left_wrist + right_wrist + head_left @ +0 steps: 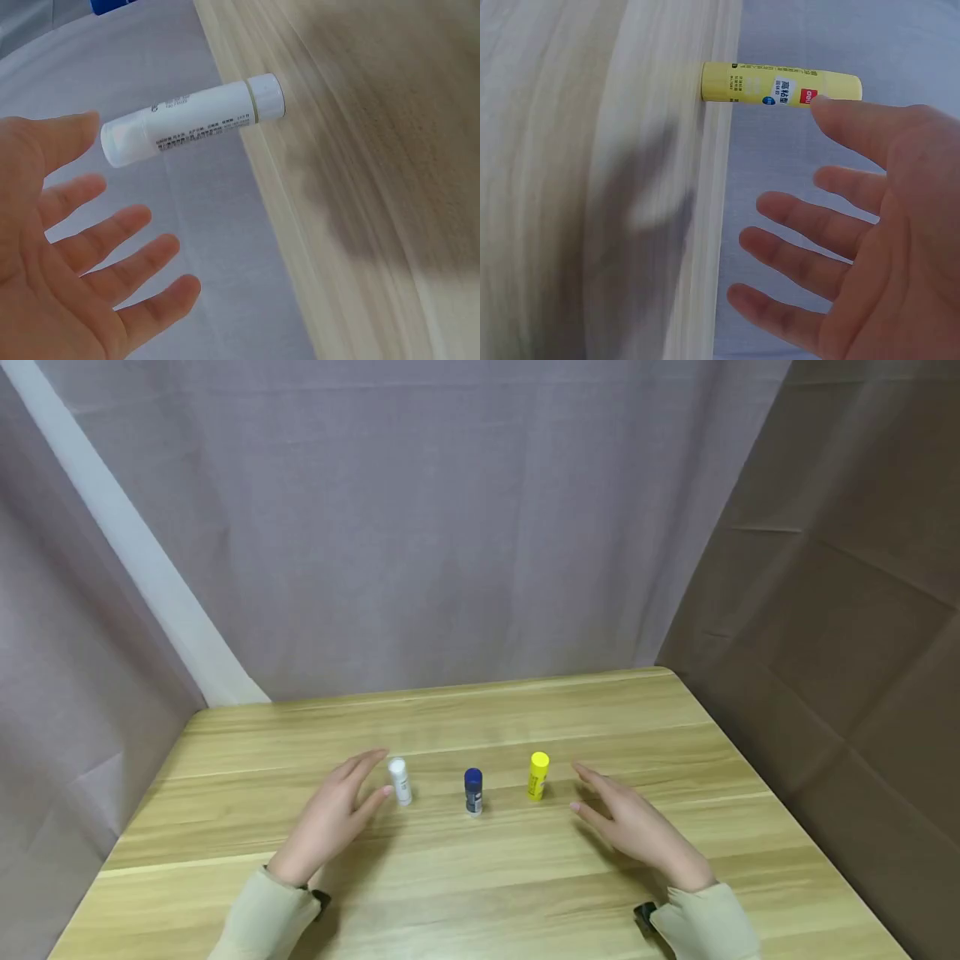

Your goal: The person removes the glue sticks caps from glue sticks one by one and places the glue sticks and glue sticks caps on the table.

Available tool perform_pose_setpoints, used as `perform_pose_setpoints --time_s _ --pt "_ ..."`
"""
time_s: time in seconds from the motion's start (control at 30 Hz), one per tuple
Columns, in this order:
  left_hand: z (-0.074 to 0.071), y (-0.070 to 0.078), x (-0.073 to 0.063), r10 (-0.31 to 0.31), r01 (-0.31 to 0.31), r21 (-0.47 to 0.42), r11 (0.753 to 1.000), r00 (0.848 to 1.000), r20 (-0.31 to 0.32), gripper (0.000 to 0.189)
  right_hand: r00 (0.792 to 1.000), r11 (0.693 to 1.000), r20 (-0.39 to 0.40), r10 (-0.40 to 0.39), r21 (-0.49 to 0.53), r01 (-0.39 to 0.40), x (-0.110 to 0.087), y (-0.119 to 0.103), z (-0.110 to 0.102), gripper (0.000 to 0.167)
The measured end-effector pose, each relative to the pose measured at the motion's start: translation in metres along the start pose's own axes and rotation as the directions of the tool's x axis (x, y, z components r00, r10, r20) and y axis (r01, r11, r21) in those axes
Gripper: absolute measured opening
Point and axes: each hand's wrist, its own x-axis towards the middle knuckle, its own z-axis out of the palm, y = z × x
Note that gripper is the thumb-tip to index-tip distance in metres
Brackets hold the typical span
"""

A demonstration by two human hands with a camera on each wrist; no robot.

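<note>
Three glue sticks stand upright in a row on the wooden table. The white glue stick [401,782] is on the left, the blue glue stick [473,792] in the middle, the yellow glue stick [537,776] on the right. My left hand [333,814] hovers just left of the white one, fingers spread and holding nothing; the left wrist view shows that white glue stick [195,120] beyond the thumb. To the right of the yellow one, my right hand [637,827] is held with fingers apart. In the right wrist view the thumb overlaps the yellow glue stick [772,84] in the picture.
The wooden table [480,893] has its back edge near a grey curtain [465,527]. A brown cloth [847,635] hangs along the right side. Dark bands with small devices [321,903] sit at both wrists.
</note>
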Motion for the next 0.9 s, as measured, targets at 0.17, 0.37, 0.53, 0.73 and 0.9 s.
perform_pose_setpoints --time_s 0.17,0.37,0.53,0.73,0.9 --pt "0.002 0.002 0.005 0.006 -0.006 0.007 1.000 1.000 0.018 0.053 1.000 1.000 0.013 -0.010 0.015 0.010 0.001 -0.002 0.001 0.058" --pt "0.006 0.003 0.009 0.003 -0.003 0.013 1.000 0.999 0.032 0.048 0.999 1.000 0.032 -0.027 0.011 0.026 0.001 -0.003 0.004 0.050" --pt "0.007 0.004 0.012 -0.004 0.003 0.008 1.000 0.999 0.036 0.044 0.998 1.000 0.055 -0.010 0.009 0.009 0.000 -0.004 0.005 0.048" --pt "0.007 0.007 0.014 0.016 -0.016 -0.003 1.000 0.999 0.031 0.039 0.997 1.000 0.079 -0.016 0.021 0.014 0.000 -0.004 0.006 0.046" --pt "0.007 0.012 0.013 0.047 -0.047 -0.017 0.999 0.999 0.021 0.030 0.995 1.000 0.100 -0.014 0.025 0.012 -0.001 -0.005 0.007 0.044"
